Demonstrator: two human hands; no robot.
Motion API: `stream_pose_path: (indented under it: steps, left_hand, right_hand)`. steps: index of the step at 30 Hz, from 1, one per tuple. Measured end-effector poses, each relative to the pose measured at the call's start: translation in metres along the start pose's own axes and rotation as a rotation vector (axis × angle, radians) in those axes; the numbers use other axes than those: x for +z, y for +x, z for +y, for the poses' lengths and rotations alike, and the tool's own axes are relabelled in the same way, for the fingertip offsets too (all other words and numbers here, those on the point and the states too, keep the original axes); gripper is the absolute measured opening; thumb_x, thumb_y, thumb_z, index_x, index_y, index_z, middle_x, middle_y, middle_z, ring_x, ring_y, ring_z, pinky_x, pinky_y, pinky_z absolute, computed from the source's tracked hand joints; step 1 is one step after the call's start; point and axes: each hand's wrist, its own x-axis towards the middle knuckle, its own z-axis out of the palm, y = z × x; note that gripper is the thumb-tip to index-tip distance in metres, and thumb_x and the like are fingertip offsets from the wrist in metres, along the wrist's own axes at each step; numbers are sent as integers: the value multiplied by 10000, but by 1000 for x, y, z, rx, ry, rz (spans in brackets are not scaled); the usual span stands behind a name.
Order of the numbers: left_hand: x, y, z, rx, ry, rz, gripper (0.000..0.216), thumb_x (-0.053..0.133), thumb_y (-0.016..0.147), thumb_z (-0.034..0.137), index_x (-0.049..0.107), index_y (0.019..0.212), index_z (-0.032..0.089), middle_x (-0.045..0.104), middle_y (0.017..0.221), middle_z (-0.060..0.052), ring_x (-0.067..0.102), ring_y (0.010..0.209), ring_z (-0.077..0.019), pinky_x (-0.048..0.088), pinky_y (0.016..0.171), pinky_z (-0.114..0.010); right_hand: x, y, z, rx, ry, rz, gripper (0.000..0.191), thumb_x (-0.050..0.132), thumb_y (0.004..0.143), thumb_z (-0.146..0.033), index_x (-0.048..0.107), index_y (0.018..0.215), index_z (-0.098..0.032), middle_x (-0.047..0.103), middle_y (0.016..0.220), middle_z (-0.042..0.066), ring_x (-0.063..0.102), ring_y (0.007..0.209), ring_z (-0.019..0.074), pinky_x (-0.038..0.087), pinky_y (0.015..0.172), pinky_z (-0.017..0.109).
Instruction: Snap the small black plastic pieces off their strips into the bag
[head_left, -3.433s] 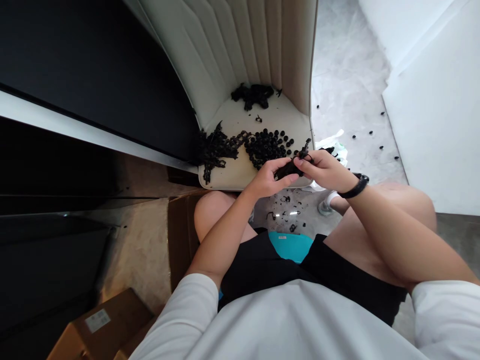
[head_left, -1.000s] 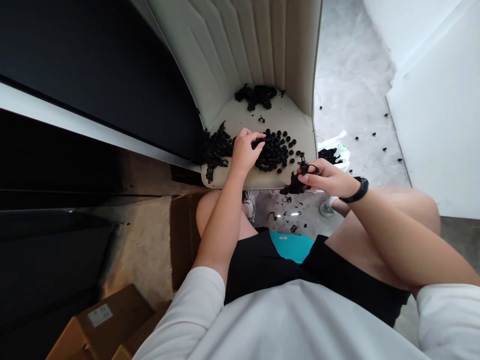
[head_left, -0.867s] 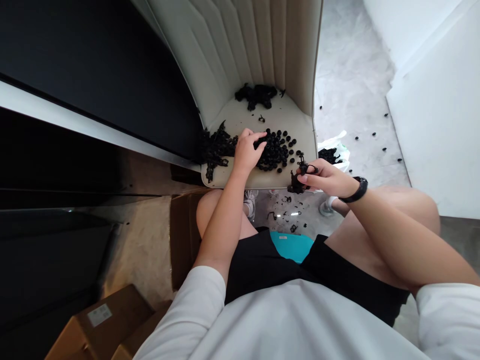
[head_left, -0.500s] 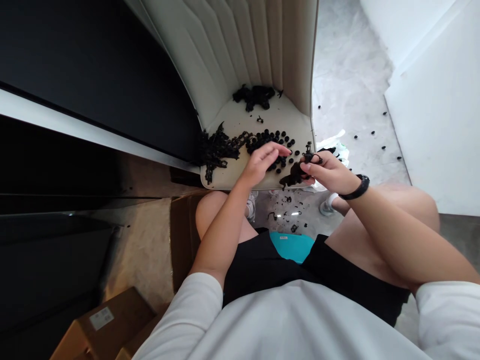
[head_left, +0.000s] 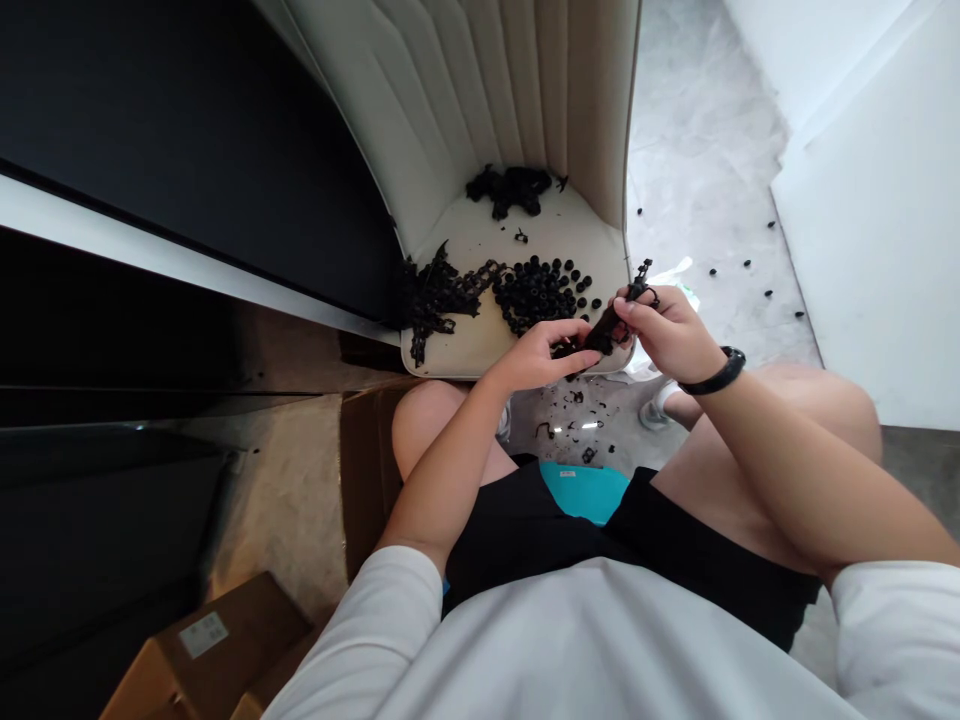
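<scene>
Cloth of a white shirt [head_left: 592, 640] covers the body of the seated person, and below it are black shorts [head_left: 525, 530]. Between the thighs there shows a turquoise surface [head_left: 585, 492] with a small pale label. Beside the person, on the left, stands a cardboard box [head_left: 259, 620].

Further forward, the two hands work together on one black ragged piece [head_left: 601, 328]. The left hand [head_left: 544, 355] grasps its lower end between thumb and fingers; the right hand [head_left: 667, 325], with a black band [head_left: 716, 373] on its wrist, pinches it near the upper end, where thin strands stick out. The piece is slanted, above the front right corner of a pale chair seat [head_left: 461, 352].

On this seat, just beyond the left hand, lies a pile of small round black pieces [head_left: 536, 290]. To its left is a heap of dark stringy scraps [head_left: 435, 300], and a second dark heap [head_left: 510, 190] lies close to the backrest [head_left: 480, 90]. Something white and crumpled [head_left: 671, 275], perhaps a plastic bag, is mostly hidden behind the right hand. On the grey floor [head_left: 690, 130], several black bits [head_left: 747, 263] are scattered.
</scene>
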Motion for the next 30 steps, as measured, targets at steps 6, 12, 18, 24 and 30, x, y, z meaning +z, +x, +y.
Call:
stream_pose_path:
  steps: [6, 12, 18, 24, 30]
  left_hand:
    - [0, -2, 6, 47, 17, 60, 413, 768, 967, 576, 784, 1068, 176, 735, 962, -61, 633, 901, -194, 493, 861, -336]
    - [-6, -4, 11, 102, -4, 122, 398, 790, 963, 573, 697, 897, 191, 625, 861, -17, 572, 839, -164, 459, 807, -312]
    - [-7, -5, 14, 137, 31, 117, 459, 773, 963, 623, 646, 851, 197, 559, 863, -18, 539, 838, -171, 463, 815, -332]
    - [-6, -6, 13, 126, 34, 88, 469, 777, 953, 652, 688, 927, 193, 614, 912, -38, 571, 888, -187, 476, 848, -343]
    - [-10, -9, 14, 87, 44, 79, 511, 787, 933, 684, 681, 882, 187, 600, 858, -22, 539, 810, -166, 426, 758, -317]
  right_hand:
    - [3, 2, -9, 40, -284, 32, 673, 673, 1011, -723, 556, 588, -214, 576, 568, 13, 510, 560, 139, 394, 583, 322]
    - [-21, 7, -5, 274, -490, -90, 858, 393, 1013, -926, 592, 563, -224, 493, 431, 18, 486, 448, 153, 416, 575, 353]
    - [-31, 6, -18, 45, -585, 149, 705, 508, 1049, -821, 732, 740, -228, 652, 636, 55, 660, 693, 217, 505, 720, 379]
    - [-2, -1, -21, -4, -223, -244, 553, 583, 1044, -766, 778, 1149, -258, 785, 1118, 74, 714, 1105, 276, 557, 1016, 430]
    - [3, -2, -18, 203, -39, -359, 603, 578, 1042, -784, 683, 895, -209, 613, 774, 19, 582, 685, 176, 493, 663, 339]
